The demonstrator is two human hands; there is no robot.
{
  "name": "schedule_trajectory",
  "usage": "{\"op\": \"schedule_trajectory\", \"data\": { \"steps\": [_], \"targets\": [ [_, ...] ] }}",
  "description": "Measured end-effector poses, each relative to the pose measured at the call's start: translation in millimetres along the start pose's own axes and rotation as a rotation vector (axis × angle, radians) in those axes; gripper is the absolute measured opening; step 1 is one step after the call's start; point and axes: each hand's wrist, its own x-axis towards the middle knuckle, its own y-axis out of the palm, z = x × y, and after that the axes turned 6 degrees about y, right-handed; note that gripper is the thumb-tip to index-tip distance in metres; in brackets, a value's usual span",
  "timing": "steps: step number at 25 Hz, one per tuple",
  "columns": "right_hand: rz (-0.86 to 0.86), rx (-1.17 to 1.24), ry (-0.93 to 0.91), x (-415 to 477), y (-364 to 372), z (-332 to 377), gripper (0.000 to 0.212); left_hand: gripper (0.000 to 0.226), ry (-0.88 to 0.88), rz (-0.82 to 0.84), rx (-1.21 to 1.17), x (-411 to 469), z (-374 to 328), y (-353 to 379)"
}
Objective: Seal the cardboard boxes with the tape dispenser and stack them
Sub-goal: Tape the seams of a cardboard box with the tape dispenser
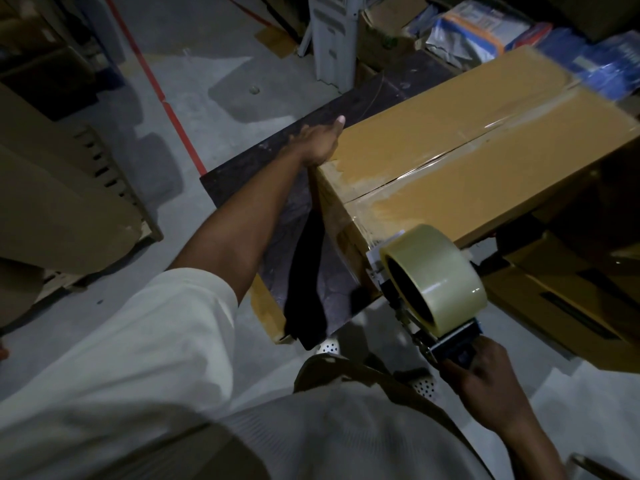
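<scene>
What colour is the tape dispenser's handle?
Blue; the head view shows the tape dispenser handle gripped by the right hand.

2 hands: 1 left hand (pixel 318 143), 1 right hand (pixel 485 386). 1 tape dispenser (pixel 453 344) w/ 1 tape roll (pixel 440 275). 2 cardboard boxes up close: taped box (pixel 450 150), lower box (pixel 571 289). 1 dark table (pixel 249 181). Approx. 3 plastic-wrapped packs (pixel 485 29) at back.

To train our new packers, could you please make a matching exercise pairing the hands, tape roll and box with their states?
1 left hand
2 right hand
3 tape roll
4 box

A grips the dispenser handle
B top seam taped
C rests open on the box's left edge
D sits on the dispenser, by the box's near end

Pairs: 1-C; 2-A; 3-D; 4-B
</scene>
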Motion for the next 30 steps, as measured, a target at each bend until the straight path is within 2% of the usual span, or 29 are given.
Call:
{"op": "schedule_trajectory", "data": {
  "steps": [3, 9, 12, 15, 20, 24, 27, 30],
  "targets": [
    [-0.014, 0.028, 0.042, 2, -1, -9, 0.032, 0.086, 0.001, -0.008, 0.017, 1, -1, 0],
    [-0.015, 0.064, -0.001, -7, 3, -5, 0.047, 0.084, 0.013, -0.022, 0.011, 1, -2, 1],
    [-0.056, 0.097, 0.029, -18, 5, -6, 0.027, 0.087, 0.008, -0.035, 0.011, 7, 1, 3],
    [-0.094, 0.038, 0.069, -25, 4, -35, 0.018, 0.093, 0.021, -0.029, 0.003, 12, 7, 7],
    [-0.147, -0.016, 0.13, -22, 8, -56, 0.028, 0.086, 0.022, -0.02, 0.016, 14, 7, 7],
    [-0.151, 0.037, 0.179, -26, 15, -45, 0.023, 0.077, 0.034, -0.031, 0.026, 11, 3, 6],
    [-0.161, 0.108, 0.23, -31, 19, -46, 0.012, 0.079, 0.021, -0.036, 0.031, 12, 5, 7],
    [-0.142, 0.098, 0.243, -31, 21, -42, 0.011, 0.081, 0.021, -0.038, 0.023, 10, 4, 7]
  ]
}}
